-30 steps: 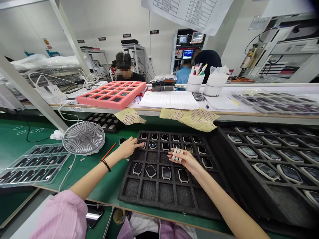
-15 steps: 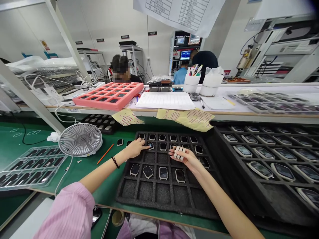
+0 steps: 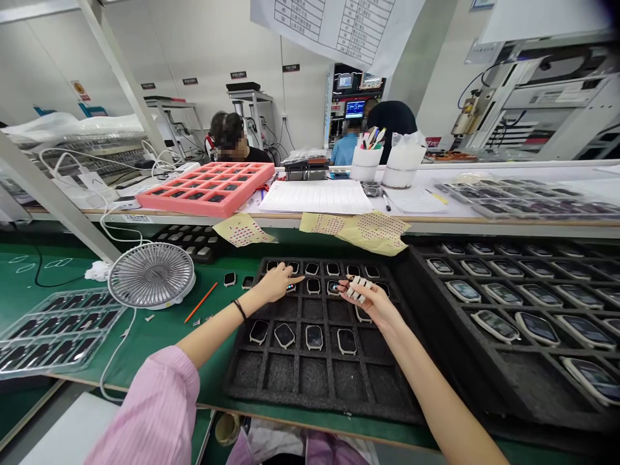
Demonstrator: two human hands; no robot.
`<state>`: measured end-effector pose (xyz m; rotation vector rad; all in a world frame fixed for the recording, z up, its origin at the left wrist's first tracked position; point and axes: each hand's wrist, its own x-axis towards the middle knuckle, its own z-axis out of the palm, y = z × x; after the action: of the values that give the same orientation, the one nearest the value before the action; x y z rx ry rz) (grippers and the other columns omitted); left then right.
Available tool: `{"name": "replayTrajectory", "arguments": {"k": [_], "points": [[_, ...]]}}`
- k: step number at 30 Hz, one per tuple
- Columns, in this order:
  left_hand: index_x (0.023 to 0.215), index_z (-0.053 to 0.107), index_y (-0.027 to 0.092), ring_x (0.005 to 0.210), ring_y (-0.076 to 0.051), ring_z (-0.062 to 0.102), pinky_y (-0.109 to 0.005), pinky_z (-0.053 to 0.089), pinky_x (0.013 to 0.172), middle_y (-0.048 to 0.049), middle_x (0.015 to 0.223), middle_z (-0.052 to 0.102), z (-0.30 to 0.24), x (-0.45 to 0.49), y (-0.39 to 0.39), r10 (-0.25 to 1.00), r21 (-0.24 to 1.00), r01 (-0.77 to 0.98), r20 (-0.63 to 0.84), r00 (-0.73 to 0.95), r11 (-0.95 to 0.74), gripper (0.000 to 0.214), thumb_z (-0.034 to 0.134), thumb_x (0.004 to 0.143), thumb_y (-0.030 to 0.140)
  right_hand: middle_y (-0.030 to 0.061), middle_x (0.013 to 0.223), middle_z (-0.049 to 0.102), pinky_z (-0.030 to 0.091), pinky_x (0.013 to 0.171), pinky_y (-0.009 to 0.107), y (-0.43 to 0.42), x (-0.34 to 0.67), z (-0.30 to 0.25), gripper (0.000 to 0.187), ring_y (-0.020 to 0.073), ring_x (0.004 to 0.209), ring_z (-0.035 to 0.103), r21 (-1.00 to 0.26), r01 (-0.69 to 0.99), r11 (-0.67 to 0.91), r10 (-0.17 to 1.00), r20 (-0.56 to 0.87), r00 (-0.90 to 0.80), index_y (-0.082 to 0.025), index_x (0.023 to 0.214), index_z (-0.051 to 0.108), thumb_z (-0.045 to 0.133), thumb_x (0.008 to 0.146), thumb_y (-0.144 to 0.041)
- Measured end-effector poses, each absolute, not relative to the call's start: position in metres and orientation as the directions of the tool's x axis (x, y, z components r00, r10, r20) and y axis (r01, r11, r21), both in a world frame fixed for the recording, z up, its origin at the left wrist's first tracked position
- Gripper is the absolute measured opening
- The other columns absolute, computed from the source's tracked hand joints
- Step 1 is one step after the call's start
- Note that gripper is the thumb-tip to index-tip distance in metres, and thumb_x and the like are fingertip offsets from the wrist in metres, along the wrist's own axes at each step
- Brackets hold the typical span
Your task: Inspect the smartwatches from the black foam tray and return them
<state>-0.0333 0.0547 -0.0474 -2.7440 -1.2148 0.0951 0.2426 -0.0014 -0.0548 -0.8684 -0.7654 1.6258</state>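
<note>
A black foam tray (image 3: 290, 378) lies in front of me on the green mat, with small watch bodies (image 3: 314, 337) in its back rows and one middle row. My left hand (image 3: 277, 284) reaches over the tray's back left, its forefinger stretched onto a lit watch body (image 3: 290, 287). My right hand (image 3: 367, 299), with white finger cots on the fingertips, hovers over the tray's back middle, fingers curled together beside another lit watch body (image 3: 333, 288). What those fingers hold, if anything, is hidden.
A small white fan (image 3: 151, 276) and an orange pencil (image 3: 198, 302) lie left of the tray. A bigger black tray of watches (image 3: 523, 310) is on the right, a clear blister tray (image 3: 53, 329) at far left. A pink tray (image 3: 208, 187), papers and yellow sticker sheets (image 3: 375, 231) sit on the shelf. People sit beyond.
Both hands have shifted slightly right and toward the tray's back row. The left forefinger went from the leftmost column to the lit watch body one cell over.
</note>
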Motion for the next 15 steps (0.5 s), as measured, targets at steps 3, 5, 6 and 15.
{"name": "replayTrajectory", "arguments": {"k": [3, 5, 6, 15], "points": [[0.140, 0.046, 0.029, 0.091, -0.026, 0.040, -0.036, 0.038, 0.078, -0.0126, 0.106, 0.051, -0.050, 0.001, 0.059, 0.702, -0.150, 0.694, 0.001, 0.713, -0.704, 0.058, 0.035, 0.087, 0.007, 0.0085, 0.090, 0.075, 0.049, 0.097, 0.053, 0.003, 0.247, -0.059, 0.038, 0.0314, 0.096, 0.069, -0.831, -0.523, -0.191, 0.981, -0.148, -0.124, -0.017, 0.089, 0.071, 0.087, 0.055, -0.025], [0.140, 0.045, 0.030, 0.092, -0.026, 0.041, -0.035, 0.039, 0.077, -0.0123, 0.107, 0.051, -0.052, 0.022, 0.063, 0.674, -0.155, 0.667, 0.004, 0.738, -0.729, 0.058, 0.036, 0.088, 0.008, 0.0088, 0.089, 0.075, 0.048, 0.097, 0.054, 0.006, 0.249, -0.062, 0.038, 0.0323, 0.097, 0.069, -0.828, -0.529, -0.186, 0.982, -0.147, -0.114, -0.017, 0.088, 0.071, 0.087, 0.054, -0.025], [0.140, 0.045, 0.030, 0.093, -0.026, 0.041, -0.035, 0.039, 0.076, -0.0123, 0.107, 0.052, -0.052, 0.031, 0.065, 0.663, -0.159, 0.655, 0.006, 0.749, -0.739, 0.058, 0.037, 0.088, 0.008, 0.0091, 0.088, 0.076, 0.048, 0.097, 0.054, 0.007, 0.250, -0.064, 0.039, 0.0326, 0.097, 0.069, -0.828, -0.531, -0.183, 0.983, -0.147, -0.109, -0.016, 0.088, 0.071, 0.087, 0.054, -0.025], [0.135, 0.052, 0.028, 0.092, -0.026, 0.043, -0.035, 0.040, 0.072, -0.0131, 0.105, 0.053, -0.060, 0.046, 0.069, 0.587, -0.185, 0.580, 0.020, 0.809, -0.793, 0.052, 0.043, 0.087, 0.010, 0.0105, 0.089, 0.076, 0.049, 0.096, 0.052, 0.013, 0.251, -0.073, 0.041, 0.0319, 0.096, 0.070, -0.815, -0.555, -0.168, 0.986, -0.147, -0.083, -0.015, 0.089, 0.071, 0.087, 0.053, -0.026]]}}
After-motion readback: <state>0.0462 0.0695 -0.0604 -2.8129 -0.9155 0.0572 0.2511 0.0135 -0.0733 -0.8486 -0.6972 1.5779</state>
